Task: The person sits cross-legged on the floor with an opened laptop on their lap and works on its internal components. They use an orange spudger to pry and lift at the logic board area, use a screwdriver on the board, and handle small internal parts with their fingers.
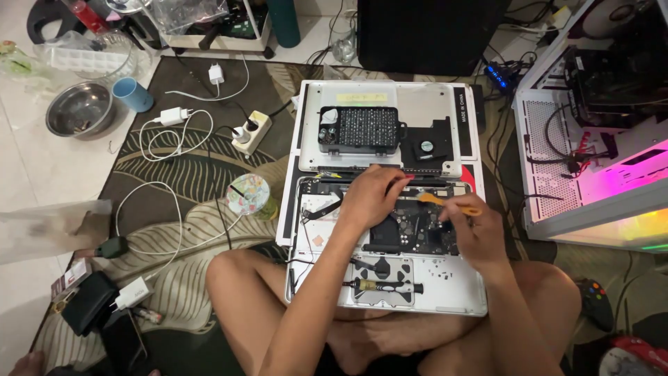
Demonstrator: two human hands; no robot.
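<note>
Working inside an opened laptop [445,289] that rests across the person's crossed legs, the right hand [473,233] is clamped on an orange pry tool [445,202] whose tip lies at the exposed board, while the left hand [372,197] presses down beside it, fingers curled, holding nothing I can make out. This looks like mid-disassembly, so the next move calls for gentle leverage. Around it: the removed bottom cover [424,104] carrying a bit case [359,129], a leaf-patterned rug [174,167] strewn with white chargers, and a lit computer case [598,160].

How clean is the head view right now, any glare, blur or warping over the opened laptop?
Head view: the opened laptop is evenly lit and fairly sharp; the left hand and right hand show slight softness; pink glow from the computer case blows out at right; edges bend from the wide lens.
</note>
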